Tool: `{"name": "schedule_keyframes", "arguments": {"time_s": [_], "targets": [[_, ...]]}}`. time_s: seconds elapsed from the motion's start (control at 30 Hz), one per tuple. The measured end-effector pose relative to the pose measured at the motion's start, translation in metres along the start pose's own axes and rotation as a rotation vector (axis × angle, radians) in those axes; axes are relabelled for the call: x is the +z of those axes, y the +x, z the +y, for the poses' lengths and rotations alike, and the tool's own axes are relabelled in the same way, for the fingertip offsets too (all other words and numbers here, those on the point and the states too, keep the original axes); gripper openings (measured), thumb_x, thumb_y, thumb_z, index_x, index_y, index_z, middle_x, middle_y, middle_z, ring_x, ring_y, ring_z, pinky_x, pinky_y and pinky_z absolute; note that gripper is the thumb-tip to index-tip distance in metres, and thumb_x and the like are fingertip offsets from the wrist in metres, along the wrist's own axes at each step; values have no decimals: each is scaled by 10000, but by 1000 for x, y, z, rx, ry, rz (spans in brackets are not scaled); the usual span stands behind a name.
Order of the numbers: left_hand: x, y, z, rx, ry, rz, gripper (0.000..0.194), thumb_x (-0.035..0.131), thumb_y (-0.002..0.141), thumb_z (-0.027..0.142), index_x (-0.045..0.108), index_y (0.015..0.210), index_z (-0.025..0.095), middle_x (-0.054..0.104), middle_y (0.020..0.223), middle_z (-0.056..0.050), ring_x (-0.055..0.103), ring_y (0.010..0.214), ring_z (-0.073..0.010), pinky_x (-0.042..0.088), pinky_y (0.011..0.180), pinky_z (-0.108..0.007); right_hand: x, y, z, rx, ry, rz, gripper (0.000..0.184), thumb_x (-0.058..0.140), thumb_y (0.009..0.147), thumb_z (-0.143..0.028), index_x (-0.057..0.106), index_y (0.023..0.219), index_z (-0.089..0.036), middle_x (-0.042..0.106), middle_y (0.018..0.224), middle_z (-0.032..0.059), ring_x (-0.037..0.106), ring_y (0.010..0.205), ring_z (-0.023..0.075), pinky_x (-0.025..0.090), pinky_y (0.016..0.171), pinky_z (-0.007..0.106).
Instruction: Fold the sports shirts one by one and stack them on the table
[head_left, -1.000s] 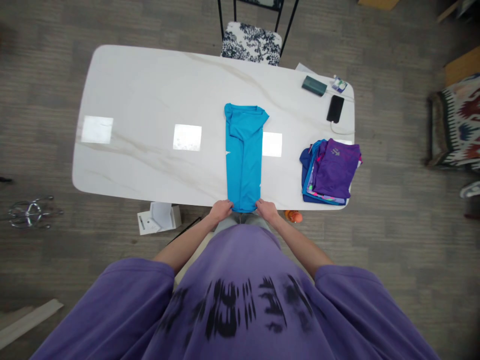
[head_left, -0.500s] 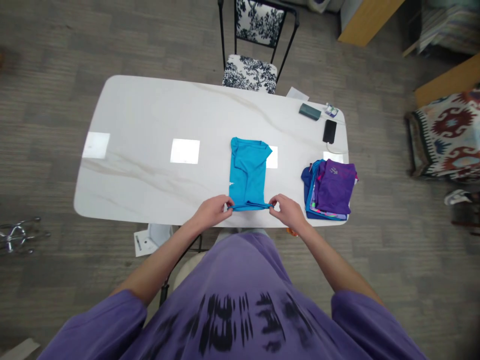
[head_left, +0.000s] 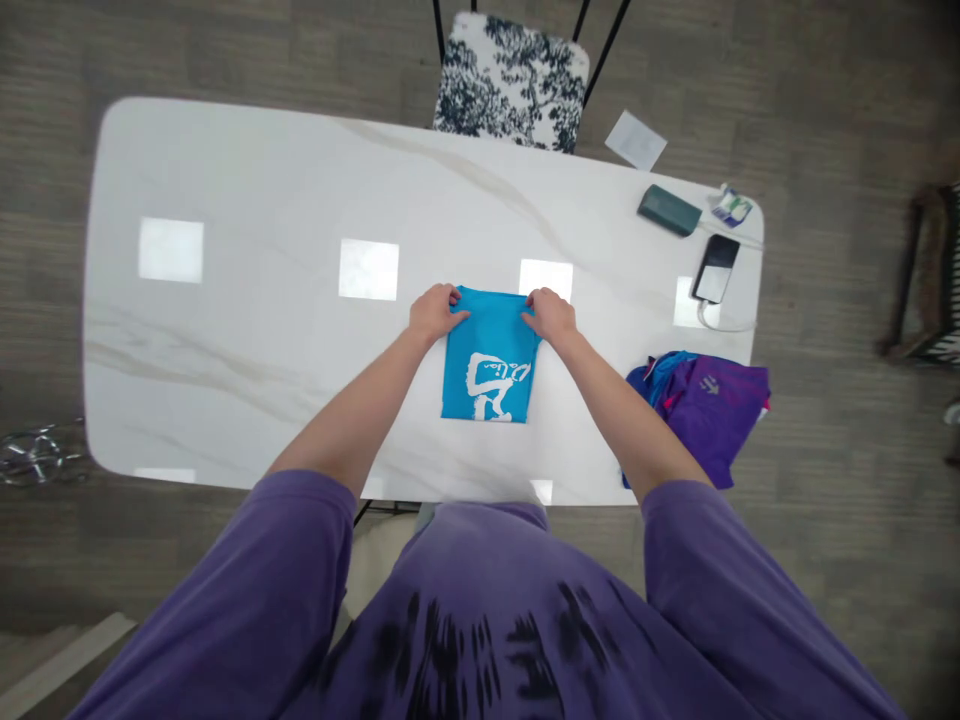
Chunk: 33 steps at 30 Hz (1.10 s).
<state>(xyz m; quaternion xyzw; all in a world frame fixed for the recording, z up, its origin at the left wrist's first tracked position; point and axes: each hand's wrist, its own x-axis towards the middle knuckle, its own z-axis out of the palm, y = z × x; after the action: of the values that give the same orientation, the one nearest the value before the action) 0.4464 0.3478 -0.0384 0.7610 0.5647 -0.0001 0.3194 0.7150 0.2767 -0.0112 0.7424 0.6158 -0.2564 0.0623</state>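
A folded blue T-shirt (head_left: 476,345) lies flat on the white table, with white lettering showing on its near half. My left hand (head_left: 437,312) pinches its far left corner between thumb and fingers. At the far right corner, my right hand (head_left: 550,315) grips the cloth the same way. Both forearms reach forward over the table, one on each side of the shirt.
On the right of the white table (head_left: 262,390) sits a pile of folded clothes with a purple shirt (head_left: 712,405) on top. Beyond it are a phone (head_left: 716,268) on a cable, a dark green case (head_left: 670,210) and a small packet (head_left: 731,206). A patterned chair (head_left: 514,85) stands at the far edge.
Both hands have moved from the shirt's near edge to its far edge, folding it over. The shirt is now shorter, and its white lettering shows. My view has shifted closer over the table.
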Motion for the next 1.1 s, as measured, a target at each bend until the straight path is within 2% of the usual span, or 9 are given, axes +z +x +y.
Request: {"name": "schedule_keyframes", "arguments": {"time_s": [0.07,0.17,0.4,0.57,0.63,0.7,0.87,0.97,1.1], "targets": [[17,14,-6,-20,42,-22,354,727,914,401,679,1230,248,686,1263,-86,636,1164,-289,509,995,-408,18,20,5,5,-25,-41,269,617,991,-314,641,1243,-224,649,1327,140,641,1168,339,538,943,455],[25,23,-4,-43,106,-17,385,672,957,415,658,1304,248,663,1325,-108,616,1218,-317,492,1031,-442,30,31,8,6,-39,-27,276,564,1026,-307,610,1286,-228,638,1345,146,632,1186,345,533,959,468],[7,27,10,-51,193,-73,404,689,932,458,680,1281,255,663,1315,-134,611,1243,-363,469,1079,-504,13,23,2,27,-49,-65,325,585,1005,-357,595,1307,-237,603,1396,144,648,1175,341,544,949,470],[-2,29,-5,-181,141,-27,722,800,812,598,602,1398,225,642,1372,-160,619,1226,-355,506,1043,-488,15,10,14,220,12,-6,673,708,908,-538,521,1428,-154,539,1469,228,656,1178,373,568,926,494],[3,26,-9,-206,119,-53,687,829,782,578,641,1328,207,681,1305,-163,632,1186,-352,515,1019,-484,21,5,19,266,39,-54,648,721,896,-540,566,1387,-146,603,1395,222,663,1177,376,568,933,486],[11,20,-9,-198,95,-72,560,812,798,533,682,1243,219,719,1224,-143,644,1151,-345,521,994,-471,26,0,21,251,71,-113,509,690,924,-493,628,1317,-175,670,1307,187,674,1166,356,569,933,462],[13,-16,12,-131,65,20,363,725,866,479,704,1150,254,743,1176,-114,657,1119,-332,525,942,-443,21,-22,10,135,64,-25,380,657,944,-375,654,1302,-247,715,1281,137,667,1158,322,570,902,425],[-5,-53,25,-77,60,50,332,697,893,484,694,1143,267,744,1164,-103,662,1101,-323,522,918,-430,9,-52,2,121,88,36,372,623,970,-366,630,1328,-265,739,1228,127,669,1125,325,559,883,428],[-34,-117,39,-15,41,71,325,659,926,507,675,1150,272,744,1180,-90,670,1099,-304,508,878,-388,-7,-120,-7,114,137,92,342,610,976,-372,619,1308,-286,747,1198,94,674,1093,305,534,844,383]]}}
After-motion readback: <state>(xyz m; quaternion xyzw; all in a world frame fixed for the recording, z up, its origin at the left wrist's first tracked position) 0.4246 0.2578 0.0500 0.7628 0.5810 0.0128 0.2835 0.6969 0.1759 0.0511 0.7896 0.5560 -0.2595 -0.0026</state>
